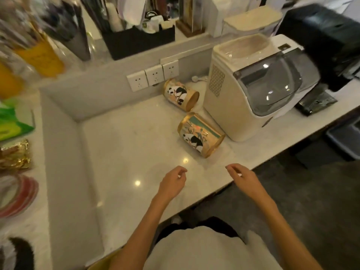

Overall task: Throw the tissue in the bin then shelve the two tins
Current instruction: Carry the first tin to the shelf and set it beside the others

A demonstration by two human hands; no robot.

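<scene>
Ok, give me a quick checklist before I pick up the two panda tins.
1. Left hand free: ok, holds nothing.
2. Right hand free: ok, holds nothing.
3. Near panda tin reachable: ok, lying on its side on the marble counter, ahead of both hands.
4. Far panda tin reachable: ok, on its side below the wall sockets.
5. Tissue binned: cannot tell, no tissue or bin in view.
6. Shelf located: cannot tell.

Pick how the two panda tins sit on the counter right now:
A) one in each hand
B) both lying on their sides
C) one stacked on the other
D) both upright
B: the far tin and the near tin both lie tipped over on the counter, apart, hands empty.
</scene>
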